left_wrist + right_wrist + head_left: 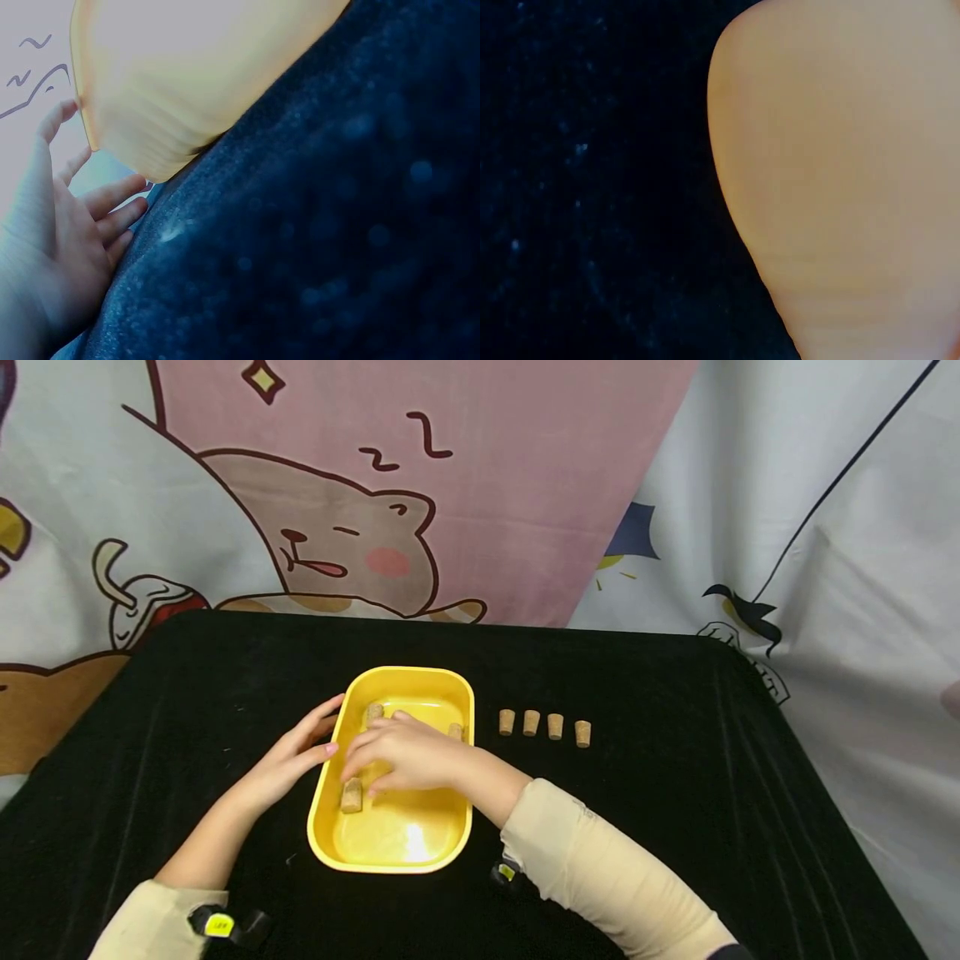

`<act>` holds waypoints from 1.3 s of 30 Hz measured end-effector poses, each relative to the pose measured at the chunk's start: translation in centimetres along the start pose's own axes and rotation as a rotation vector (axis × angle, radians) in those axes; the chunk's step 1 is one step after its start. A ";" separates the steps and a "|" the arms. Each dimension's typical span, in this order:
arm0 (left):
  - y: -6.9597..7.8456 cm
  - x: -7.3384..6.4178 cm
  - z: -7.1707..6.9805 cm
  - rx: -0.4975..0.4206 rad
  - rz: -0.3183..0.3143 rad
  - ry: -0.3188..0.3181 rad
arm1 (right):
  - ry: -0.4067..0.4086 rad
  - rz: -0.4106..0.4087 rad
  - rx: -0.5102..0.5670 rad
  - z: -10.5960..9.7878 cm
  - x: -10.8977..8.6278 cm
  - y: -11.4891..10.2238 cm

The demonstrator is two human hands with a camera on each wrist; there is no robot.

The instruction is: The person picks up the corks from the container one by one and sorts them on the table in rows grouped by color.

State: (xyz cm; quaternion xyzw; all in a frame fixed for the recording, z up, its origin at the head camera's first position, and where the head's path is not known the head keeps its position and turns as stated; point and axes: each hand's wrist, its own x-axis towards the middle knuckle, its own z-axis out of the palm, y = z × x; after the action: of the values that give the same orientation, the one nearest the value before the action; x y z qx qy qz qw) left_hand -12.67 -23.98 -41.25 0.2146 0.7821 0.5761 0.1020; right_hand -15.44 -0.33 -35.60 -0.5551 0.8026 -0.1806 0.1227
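A smooth, yellow-tan, round-cornered plastic tray (832,150) is filling the right wrist view's right side, its edge slanting rightward toward the bottom, where faint bands are crossing it. Black, pale-flecked cloth (607,195) is covering the left.

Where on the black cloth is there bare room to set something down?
Free: cloth right of the cork row, and left of the left hand. Crowded: the yellow tray, where the right hand reaches among corks.

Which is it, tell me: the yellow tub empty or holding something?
Not empty: in the head view, at least three corks show inside the yellow tub, around the right hand.
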 end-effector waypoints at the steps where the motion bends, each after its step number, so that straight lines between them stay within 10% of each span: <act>1: 0.0 0.0 0.0 0.000 0.001 0.000 | -0.009 0.001 -0.001 0.1 0.1 0.0; 39: 0.2 0.0 0.0 -0.007 0.000 -0.001 | -0.099 0.030 -0.022 1.3 1.3 -0.3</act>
State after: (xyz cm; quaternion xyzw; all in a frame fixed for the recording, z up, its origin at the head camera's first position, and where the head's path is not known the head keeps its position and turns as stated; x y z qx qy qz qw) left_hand -12.66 -23.91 -41.10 0.2146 0.7799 0.5788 0.1030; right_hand -15.12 -1.82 -36.61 -0.5527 0.8056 -0.1421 0.1588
